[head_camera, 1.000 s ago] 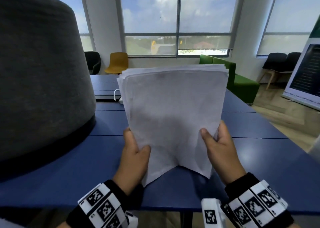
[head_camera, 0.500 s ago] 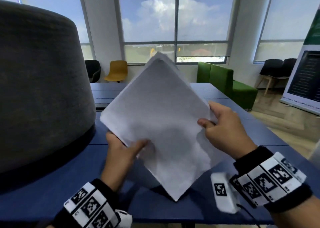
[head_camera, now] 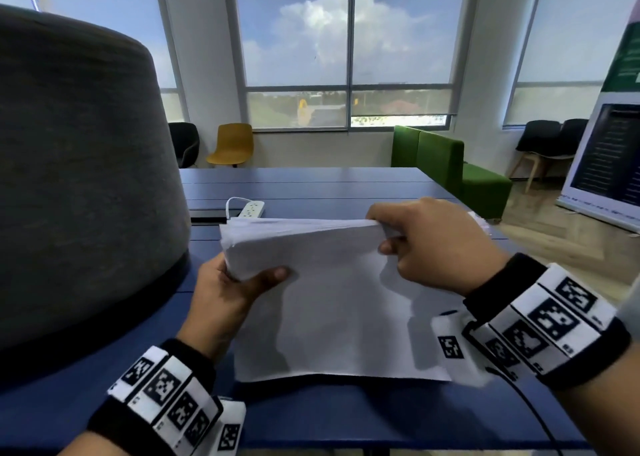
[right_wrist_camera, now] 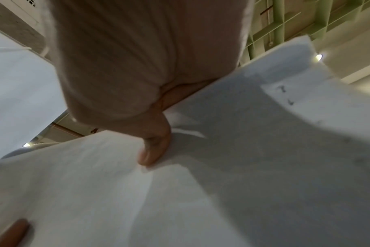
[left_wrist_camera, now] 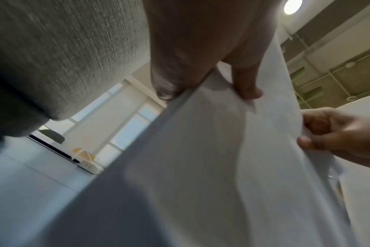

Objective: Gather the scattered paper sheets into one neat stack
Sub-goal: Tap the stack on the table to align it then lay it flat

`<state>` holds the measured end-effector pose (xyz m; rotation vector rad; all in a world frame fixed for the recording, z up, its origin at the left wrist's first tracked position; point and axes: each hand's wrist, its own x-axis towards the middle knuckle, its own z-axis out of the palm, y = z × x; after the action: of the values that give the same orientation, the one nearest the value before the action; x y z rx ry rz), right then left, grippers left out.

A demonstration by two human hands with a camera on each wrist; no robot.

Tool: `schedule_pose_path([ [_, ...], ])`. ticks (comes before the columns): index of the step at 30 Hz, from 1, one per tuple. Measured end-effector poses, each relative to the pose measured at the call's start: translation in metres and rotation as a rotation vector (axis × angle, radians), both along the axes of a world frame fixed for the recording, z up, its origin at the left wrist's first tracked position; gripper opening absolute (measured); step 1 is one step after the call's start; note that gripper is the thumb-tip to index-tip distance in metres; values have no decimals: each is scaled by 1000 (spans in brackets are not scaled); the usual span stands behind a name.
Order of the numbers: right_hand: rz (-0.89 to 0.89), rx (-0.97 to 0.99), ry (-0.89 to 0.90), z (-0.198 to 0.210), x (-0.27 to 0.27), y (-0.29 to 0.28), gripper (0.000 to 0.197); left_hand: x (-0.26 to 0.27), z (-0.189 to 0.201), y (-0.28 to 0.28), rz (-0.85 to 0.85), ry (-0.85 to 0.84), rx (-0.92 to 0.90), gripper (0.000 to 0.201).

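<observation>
Surface: blue table (head_camera: pixel 311 192), office room, windows behind.
Stack: our paper sheets (head_camera: pixel 332 303) were held landscape, bottom edge at the tabletop, probably for squaring.
Left hand (head_camera: pixel 225 303): pinched the upper-left corner.
Right hand (head_camera: pixel 436 244): gripped the upper-right corner.
Nearby: power strip (head_camera: pixel 252 209), grey lampshade (head_camera: pixel 79 164).

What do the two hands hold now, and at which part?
Both hold the paper stack: left hand grips its far left corner, right hand pinches its far right corner.

Matt white paper sheets (head_camera: pixel 332 303); smooth blue table (head_camera: pixel 311 185); rough grey cloth lampshade (head_camera: pixel 79 164).
</observation>
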<state>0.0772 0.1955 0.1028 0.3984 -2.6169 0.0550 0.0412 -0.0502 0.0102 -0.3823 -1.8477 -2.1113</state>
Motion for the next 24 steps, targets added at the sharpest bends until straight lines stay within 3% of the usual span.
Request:
schedule_pose_path([
  [4, 11, -156, 71, -10, -6, 7, 36, 1, -11, 7, 35, 10, 108, 30],
  [7, -75, -356, 208, -30, -5, 23, 77, 3, -12, 7, 36, 12, 161, 28],
  [9, -104, -658, 163, -50, 1, 30, 109, 3, -11, 6, 36, 14, 183, 33],
  [11, -33, -1061, 7, -71, 5, 32, 125, 3, -11, 5, 29, 10, 192, 40],
  [13, 114, -1419, -116, -93, 2, 36, 118, 3, -13, 3, 9, 9, 184, 50],
  [15, 161, -1587, -159, -104, -3, 39, 102, 3, -15, 0, -17, 0, 149, 64],
  [18, 162, -1575, -90, -105, -5, 36, 63, 6, -16, -1, -38, -36, 146, 72],
  [20, 145, -1535, -34, -107, -8, 34, 37, 9, -19, -1, 4, -24, 126, 64],
  [24, 114, -1442, 44, -112, -7, 29, 31, 17, -27, 7, 188, 34, -22, 64],
])
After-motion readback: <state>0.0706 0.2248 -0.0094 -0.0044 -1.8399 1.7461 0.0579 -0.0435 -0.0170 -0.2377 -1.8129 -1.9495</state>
